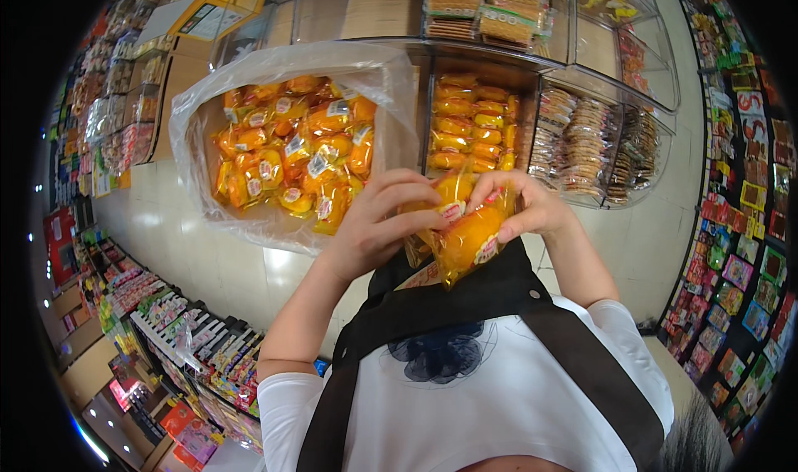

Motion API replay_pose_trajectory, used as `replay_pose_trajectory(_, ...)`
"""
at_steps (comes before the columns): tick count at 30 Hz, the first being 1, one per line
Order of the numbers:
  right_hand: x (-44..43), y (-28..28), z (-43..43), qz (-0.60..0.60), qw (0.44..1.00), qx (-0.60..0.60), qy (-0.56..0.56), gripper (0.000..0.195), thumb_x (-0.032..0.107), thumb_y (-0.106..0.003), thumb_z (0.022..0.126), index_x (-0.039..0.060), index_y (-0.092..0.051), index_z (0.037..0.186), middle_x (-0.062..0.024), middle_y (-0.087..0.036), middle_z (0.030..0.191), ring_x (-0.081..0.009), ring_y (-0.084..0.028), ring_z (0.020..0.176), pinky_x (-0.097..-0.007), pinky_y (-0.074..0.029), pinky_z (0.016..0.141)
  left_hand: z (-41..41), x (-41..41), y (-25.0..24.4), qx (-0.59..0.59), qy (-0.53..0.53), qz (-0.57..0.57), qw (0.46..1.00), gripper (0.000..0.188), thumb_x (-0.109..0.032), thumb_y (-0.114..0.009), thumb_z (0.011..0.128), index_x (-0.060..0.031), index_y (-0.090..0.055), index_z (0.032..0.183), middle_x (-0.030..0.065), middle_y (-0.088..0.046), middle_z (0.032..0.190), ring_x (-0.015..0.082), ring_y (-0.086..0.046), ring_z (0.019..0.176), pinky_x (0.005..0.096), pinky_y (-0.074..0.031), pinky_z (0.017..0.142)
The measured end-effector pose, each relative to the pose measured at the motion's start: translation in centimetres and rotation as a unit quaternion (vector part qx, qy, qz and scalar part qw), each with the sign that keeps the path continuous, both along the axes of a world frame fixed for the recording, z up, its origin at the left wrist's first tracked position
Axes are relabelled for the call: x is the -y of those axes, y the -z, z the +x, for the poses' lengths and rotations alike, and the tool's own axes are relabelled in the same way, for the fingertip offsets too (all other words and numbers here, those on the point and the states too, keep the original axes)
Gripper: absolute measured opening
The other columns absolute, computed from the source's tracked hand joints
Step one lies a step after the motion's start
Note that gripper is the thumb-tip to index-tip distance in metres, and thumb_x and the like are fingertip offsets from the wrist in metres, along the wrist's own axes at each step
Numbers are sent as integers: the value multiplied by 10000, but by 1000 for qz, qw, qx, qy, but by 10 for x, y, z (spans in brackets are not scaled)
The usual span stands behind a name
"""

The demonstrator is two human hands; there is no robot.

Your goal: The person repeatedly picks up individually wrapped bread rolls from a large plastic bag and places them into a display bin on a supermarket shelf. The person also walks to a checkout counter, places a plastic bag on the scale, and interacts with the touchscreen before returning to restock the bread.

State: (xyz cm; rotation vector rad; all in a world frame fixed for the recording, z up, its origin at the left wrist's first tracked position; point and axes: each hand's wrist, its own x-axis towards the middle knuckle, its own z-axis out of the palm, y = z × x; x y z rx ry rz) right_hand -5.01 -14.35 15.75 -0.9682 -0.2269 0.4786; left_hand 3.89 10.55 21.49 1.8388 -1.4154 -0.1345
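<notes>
Close to my chest, both hands hold several orange-yellow snack packs in clear wrappers. My left hand [380,219] has its fingers spread over the left side of the bunch. On the other side, my right hand [527,207] pinches the front wrapped snack [471,238], which bears a small label. Another wrapped snack [454,191] sits behind it, partly under my fingers. To the left, a large clear plastic bag [193,122] stands open around a heap of similar wrapped snacks [271,166]. Beyond my hands, a display compartment holds neat rows of these packs [455,122].
Packaged flat biscuits [511,26] fill a bin at the back. Right of the rows are stacks of wrapped round crackers [586,144] behind clear panels. Stocked shelves [735,253] line the right side, and a candy rack [206,341] stands at lower left. Tiled floor [149,204] shows between.
</notes>
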Motion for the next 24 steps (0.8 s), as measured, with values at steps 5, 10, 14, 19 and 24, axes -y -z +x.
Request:
replay_pose_trajectory(5, 30, 29, -15, -76, 976, -90, 181, 338, 118, -772, 697, 42, -614, 985, -17, -605, 995, -125, -567, 945, -268, -454, 844, -9, 16, 3, -31, -139, 40, 989, 464, 81, -645, 748, -95, -628, 1177, 85, -591, 1216, 299, -539, 1151, 356, -462, 951)
replay_pose_trajectory(10, 83, 105, 22, -625, 730, 96, 258, 360, 49, -725, 695, 16, -580, 1023, -196, -515, 1188, -364, -535, 1067, -373, -450, 914, -37, -22, -37, -315, -124, 92, 936, 225, 29, -682, 808, -27, -684, 1027, 112, -687, 1039, 251, -658, 985, 333, -517, 850)
replay_pose_trajectory(14, 93, 170, 71, -669, 691, 174, 210, 409, 51, -756, 681, 5, -592, 1054, -263, -438, 1330, -424, -479, 1196, -427, -421, 1016, -84, -48, -22, -507, -225, 144, 819, 159, -85, -578, 931, -11, -672, 1036, 113, -688, 1035, 220, -650, 980, 308, -493, 867)
replay_pose_trajectory(19, 143, 299, 105, -521, 812, 38, 259, 366, 55, -793, 659, 38, -649, 995, -196, -514, 1251, -341, -570, 1098, -369, -469, 957, -144, -106, 62, -540, -397, 128, 731, 244, -178, -537, 969, -8, -668, 1086, 97, -665, 1074, 203, -605, 1037, 294, -441, 931)
replay_pose_trajectory(24, 135, 301, 125, -721, 674, 76, 145, 437, 192, -818, 665, 67, -653, 1050, -209, -565, 1125, -380, -523, 1080, -418, -433, 973, -158, -83, 106, -518, -405, 160, 736, 313, -279, -546, 958, -50, -676, 1128, 147, -609, 1155, 253, -534, 1140, 333, -379, 1013)
